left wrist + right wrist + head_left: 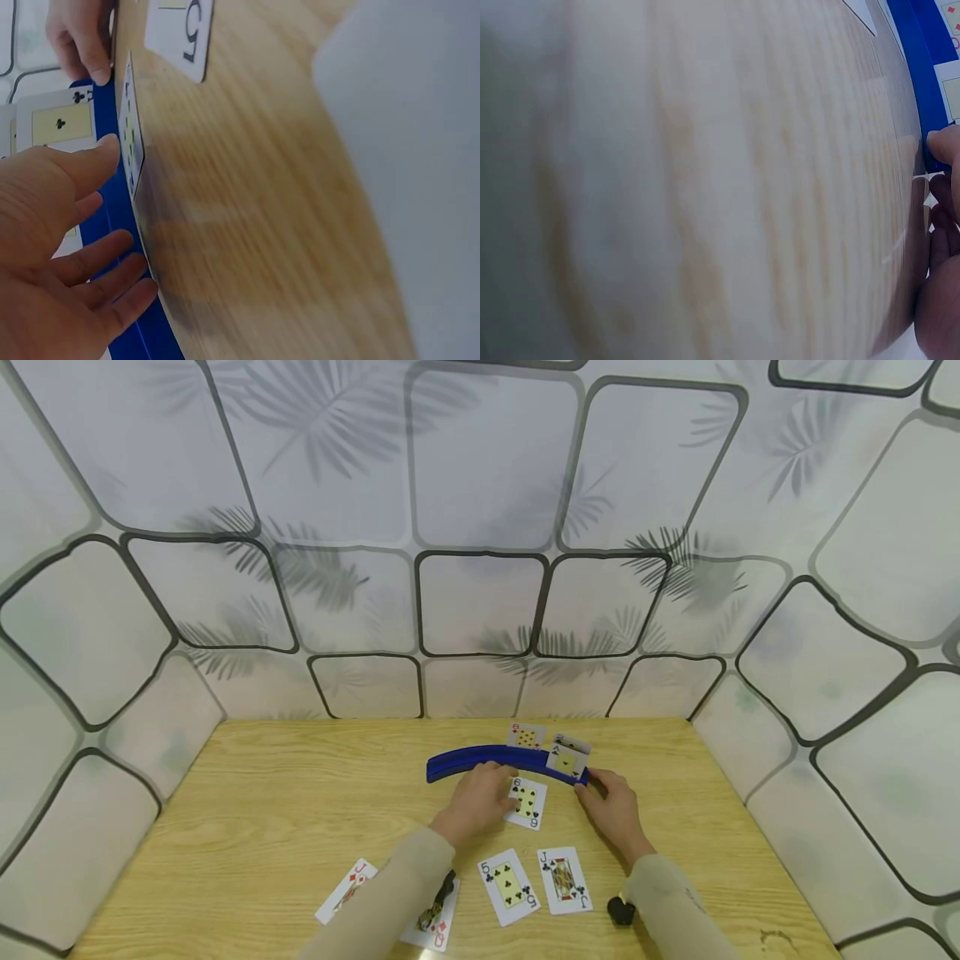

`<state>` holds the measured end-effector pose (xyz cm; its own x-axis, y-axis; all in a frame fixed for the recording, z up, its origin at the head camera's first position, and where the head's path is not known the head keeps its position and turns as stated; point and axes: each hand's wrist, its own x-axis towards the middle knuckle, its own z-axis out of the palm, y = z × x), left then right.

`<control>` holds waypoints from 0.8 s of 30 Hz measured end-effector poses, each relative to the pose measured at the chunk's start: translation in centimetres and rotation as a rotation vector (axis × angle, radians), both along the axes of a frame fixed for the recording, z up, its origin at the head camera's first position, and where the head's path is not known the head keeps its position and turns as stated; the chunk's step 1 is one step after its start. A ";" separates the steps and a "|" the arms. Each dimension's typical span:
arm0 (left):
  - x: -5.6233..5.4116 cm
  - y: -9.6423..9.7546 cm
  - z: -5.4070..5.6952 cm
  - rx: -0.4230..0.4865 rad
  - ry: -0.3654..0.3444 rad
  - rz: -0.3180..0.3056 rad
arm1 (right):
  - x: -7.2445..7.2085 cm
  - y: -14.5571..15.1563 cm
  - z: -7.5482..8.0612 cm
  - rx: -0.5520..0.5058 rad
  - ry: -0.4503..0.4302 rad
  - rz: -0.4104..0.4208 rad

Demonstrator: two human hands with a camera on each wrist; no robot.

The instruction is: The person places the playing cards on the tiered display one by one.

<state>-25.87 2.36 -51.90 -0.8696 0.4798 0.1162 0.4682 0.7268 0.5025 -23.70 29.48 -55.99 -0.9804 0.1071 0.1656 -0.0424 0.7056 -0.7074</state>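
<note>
A blue curved card holder [452, 766] lies across the table. Two upright cards show in it: a red diamond card [525, 737] and, at the right end, a club card [566, 762] with another edge behind it. My right hand [617, 817] pinches the holder's right end, thumb in front and fingers behind. Reaching over the holder's front edge, my left hand [477, 800] has its fingers spread and loosely bent, with nothing between them in the left wrist view. Beside it the six of spades [529, 803] lies face up, its left edge overlapped by the hand.
Nearer me lie the five of clubs [508, 887] and the jack of clubs [564, 881]. A jack of diamonds [347, 891] and a queen of diamonds [438, 927] are partly covered by my left sleeve. Patterned walls [480, 602] enclose the wooden table [285, 793] at back and sides.
</note>
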 end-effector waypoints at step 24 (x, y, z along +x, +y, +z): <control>1.1 0.1 -0.3 -0.167 0.001 0.024 | -0.1 0.0 0.0 -0.008 -0.036 -0.006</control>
<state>-24.76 2.48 -52.21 -0.8811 0.4714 0.0377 0.4501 0.8115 0.3727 -23.84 29.46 -56.00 -0.9850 0.1139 0.1297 -0.0131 0.6997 -0.7143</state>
